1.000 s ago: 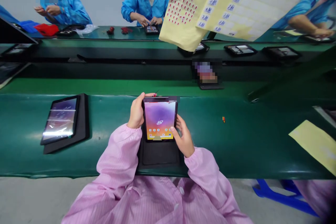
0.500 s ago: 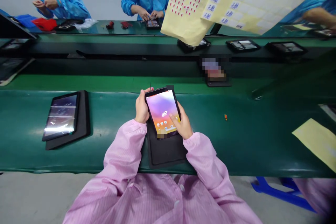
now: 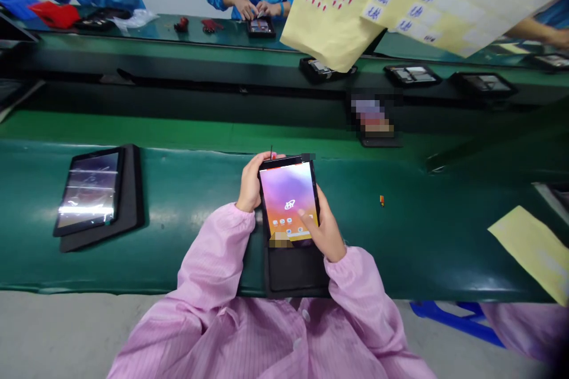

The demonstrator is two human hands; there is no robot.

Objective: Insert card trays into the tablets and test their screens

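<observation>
A lit tablet [image 3: 288, 192] sits in the grip of a worker in pink sleeves [image 3: 217, 249], both hands clamped on its sides above a black pad [image 3: 297, 272] at the near edge of a green bench [image 3: 191, 189]. The left hand [image 3: 249, 185] wraps the upper left corner, its fingers reaching along behind the top edge, where a small red-and-pink piece [image 3: 274, 156] shows; the left thumb is hidden. The right hand [image 3: 329, 228] holds the lower right edge between fingers tucked behind and a thumb laid over the screen's lower right; whether the thumbtip touches the glass cannot be told. To the left, a second tablet [image 3: 90, 189] rests tilted on a dark slab [image 3: 131, 189]; to the right lies a tiny orange-and-yellow piece [image 3: 382, 201], well apart from the hands.
</observation>
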